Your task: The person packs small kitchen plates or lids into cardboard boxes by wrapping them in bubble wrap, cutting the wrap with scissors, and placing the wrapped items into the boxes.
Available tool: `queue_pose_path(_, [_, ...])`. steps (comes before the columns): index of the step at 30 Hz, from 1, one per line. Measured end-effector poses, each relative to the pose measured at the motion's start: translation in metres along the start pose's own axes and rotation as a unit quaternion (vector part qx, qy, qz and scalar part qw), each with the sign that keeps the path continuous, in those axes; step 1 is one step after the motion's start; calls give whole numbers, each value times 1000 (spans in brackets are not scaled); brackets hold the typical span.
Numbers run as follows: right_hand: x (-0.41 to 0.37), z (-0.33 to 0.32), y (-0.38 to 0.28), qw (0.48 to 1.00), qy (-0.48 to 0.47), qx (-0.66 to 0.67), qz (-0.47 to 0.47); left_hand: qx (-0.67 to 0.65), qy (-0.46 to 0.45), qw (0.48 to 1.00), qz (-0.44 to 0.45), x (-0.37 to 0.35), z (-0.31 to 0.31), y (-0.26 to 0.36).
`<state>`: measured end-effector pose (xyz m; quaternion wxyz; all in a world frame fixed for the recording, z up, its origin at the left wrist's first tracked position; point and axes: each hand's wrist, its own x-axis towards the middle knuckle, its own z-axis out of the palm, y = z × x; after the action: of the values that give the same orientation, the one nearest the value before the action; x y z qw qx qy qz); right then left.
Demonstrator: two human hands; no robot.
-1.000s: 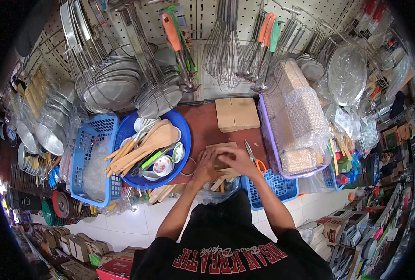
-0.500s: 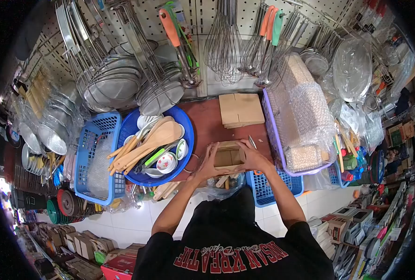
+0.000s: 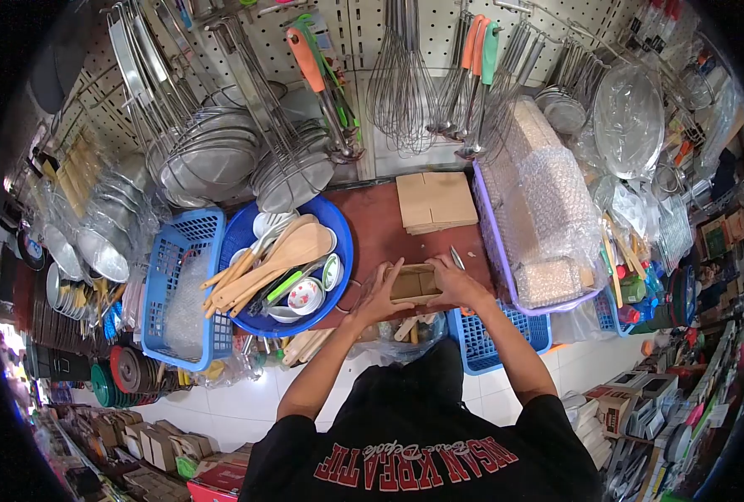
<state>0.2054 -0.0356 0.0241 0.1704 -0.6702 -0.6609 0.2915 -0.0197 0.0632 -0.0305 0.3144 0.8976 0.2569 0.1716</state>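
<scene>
A small open-topped brown cardboard box (image 3: 416, 284) is between my two hands at the front edge of the red-brown table. My left hand (image 3: 377, 294) grips its left side, fingers toward the far side. My right hand (image 3: 460, 287) is closed on the right side. The inside of the box faces up and nothing shows in it. Just beyond my right hand lies a thin pointed metal object (image 3: 456, 258), its other end hidden. Farther back, flat folded cardboard pieces (image 3: 436, 202) are stacked on the table.
Left stands a blue bowl (image 3: 344, 276) of wooden spatulas (image 3: 292, 248) and ladles, beside a blue basket (image 3: 149, 289). Right is a purple basket (image 3: 499, 238) with bubble-wrapped goods. Another blue basket (image 3: 506, 365) sits low by my right arm. Whisks (image 3: 403, 100) and strainers hang behind.
The view has shifted slightly. Both hands still hold the box, which looks a little lower and shallower. My left fingers have shifted slightly along its side.
</scene>
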Motion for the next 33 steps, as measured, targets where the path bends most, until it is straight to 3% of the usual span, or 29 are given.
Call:
queue_pose_path(2, [-2, 2, 0, 1000, 15, -7, -9, 3, -15, 1000, -14, 0, 0, 0])
queue_pose_path(5, [-7, -3, -13, 998, 16, -56, 15, 128, 17, 991, 45, -2, -12, 13])
queue_pose_path(11, [-15, 8, -16, 990, 49, -131, 10, 189, 30, 979, 67, -23, -27, 38])
queue_pose_path(14, [-17, -8, -37, 993, 11, -114, 38, 102, 59, 990, 79, -39, -43, 44])
queue_pose_path(18, [-13, -21, -61, 995, 54, -84, 0, -2, 129, 989, 67, -65, -75, 55])
queue_pose_path(19, [-10, -22, -69, 995, 74, -64, -17, 16, 194, 979, 66, -70, -91, 67])
queue_pose_path(23, [7, -24, -114, 991, 114, -21, -72, 41, 292, 955, -38, -102, -128, 49])
queue_pose_path(26, [35, -7, -145, 986, 83, 55, -136, 68, 349, 922, -151, -115, -149, 24])
queue_pose_path(29, [69, 23, -173, 969, 63, -40, -236, 92, 370, 898, -217, -118, -154, 6])
queue_pose_path(32, [108, 51, -185, 956, -29, -115, -267, 102, 378, 872, -295, -118, -136, -6])
queue_pose_path(33, [117, 54, -190, 958, -66, -122, -249, 135, 361, 879, -281, -118, -135, -9])
